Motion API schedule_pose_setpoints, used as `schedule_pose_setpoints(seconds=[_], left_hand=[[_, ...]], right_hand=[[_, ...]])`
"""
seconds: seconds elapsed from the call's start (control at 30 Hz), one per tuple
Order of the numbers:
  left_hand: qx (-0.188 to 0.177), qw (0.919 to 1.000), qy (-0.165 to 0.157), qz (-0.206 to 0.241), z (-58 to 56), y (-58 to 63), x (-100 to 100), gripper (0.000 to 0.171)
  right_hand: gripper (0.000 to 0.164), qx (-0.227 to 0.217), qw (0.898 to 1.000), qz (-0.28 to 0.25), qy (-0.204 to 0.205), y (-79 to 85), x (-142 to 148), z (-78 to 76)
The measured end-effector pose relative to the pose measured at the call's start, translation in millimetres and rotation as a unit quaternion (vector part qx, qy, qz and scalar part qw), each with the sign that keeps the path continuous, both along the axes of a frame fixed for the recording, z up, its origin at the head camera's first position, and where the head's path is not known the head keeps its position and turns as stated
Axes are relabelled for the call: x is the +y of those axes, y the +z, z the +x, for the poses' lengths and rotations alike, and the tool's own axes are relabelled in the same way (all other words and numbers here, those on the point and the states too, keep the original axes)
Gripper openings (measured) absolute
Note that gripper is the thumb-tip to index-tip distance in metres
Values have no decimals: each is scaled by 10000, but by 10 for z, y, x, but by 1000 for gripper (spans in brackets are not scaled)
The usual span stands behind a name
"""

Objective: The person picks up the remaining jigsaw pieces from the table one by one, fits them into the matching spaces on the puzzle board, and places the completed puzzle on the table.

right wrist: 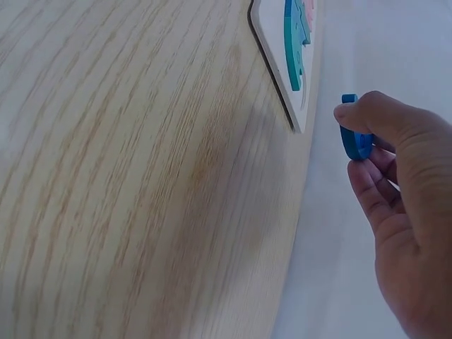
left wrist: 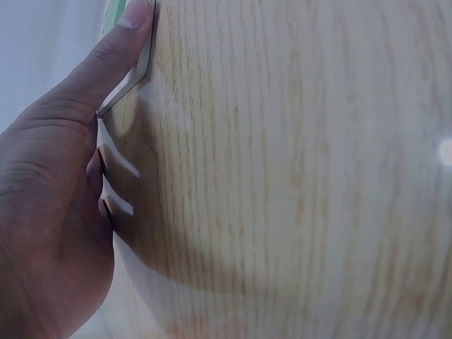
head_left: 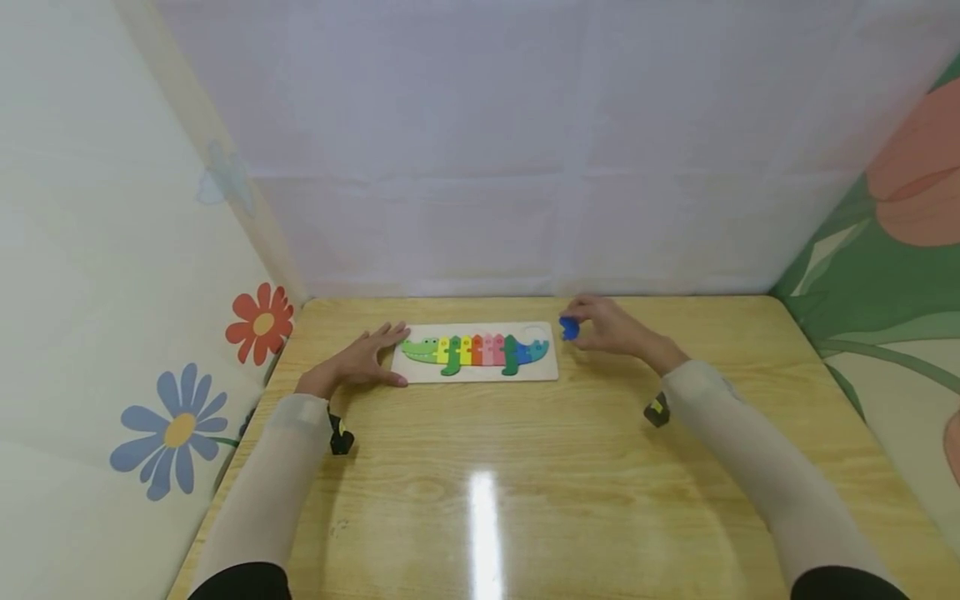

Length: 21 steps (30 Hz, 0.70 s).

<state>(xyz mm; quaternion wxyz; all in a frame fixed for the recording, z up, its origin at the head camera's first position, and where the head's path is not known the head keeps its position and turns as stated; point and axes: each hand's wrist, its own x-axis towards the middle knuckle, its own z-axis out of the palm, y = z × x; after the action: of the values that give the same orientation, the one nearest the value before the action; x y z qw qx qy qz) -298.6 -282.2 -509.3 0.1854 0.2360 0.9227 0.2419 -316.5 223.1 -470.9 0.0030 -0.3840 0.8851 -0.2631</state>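
Note:
A wooden crocodile puzzle board [head_left: 480, 377] lies near the table's back edge, with colourful pieces set in it from a green head to a blue tail. My left hand [head_left: 367, 357] rests at the board's left end, fingers spread at the upper corner and the straight thumb [left wrist: 106, 60] on the lower one. Just off the board's right end, my right hand [head_left: 607, 325] pinches a curved blue puzzle piece [head_left: 570, 327] between thumb and fingertips. In the right wrist view that blue piece is seen nearly edge-on. A round outline shows on the board above the tail.
The wood-grain table [head_left: 480, 450] has a bright reflection at its front middle. A white cloth wall [head_left: 480, 233] stands right behind the table. Flower-printed panels rise at the left and right sides. Small dark devices hang at both wrists.

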Motion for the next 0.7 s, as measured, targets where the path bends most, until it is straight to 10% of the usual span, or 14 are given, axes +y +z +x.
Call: schedule_pose_setpoints(seconds=[0.7], left_hand=[[-7,9999,-5,100,29,8,3,110]], right_hand=[[48,103,9998,101,154,-36,-235,-54]])
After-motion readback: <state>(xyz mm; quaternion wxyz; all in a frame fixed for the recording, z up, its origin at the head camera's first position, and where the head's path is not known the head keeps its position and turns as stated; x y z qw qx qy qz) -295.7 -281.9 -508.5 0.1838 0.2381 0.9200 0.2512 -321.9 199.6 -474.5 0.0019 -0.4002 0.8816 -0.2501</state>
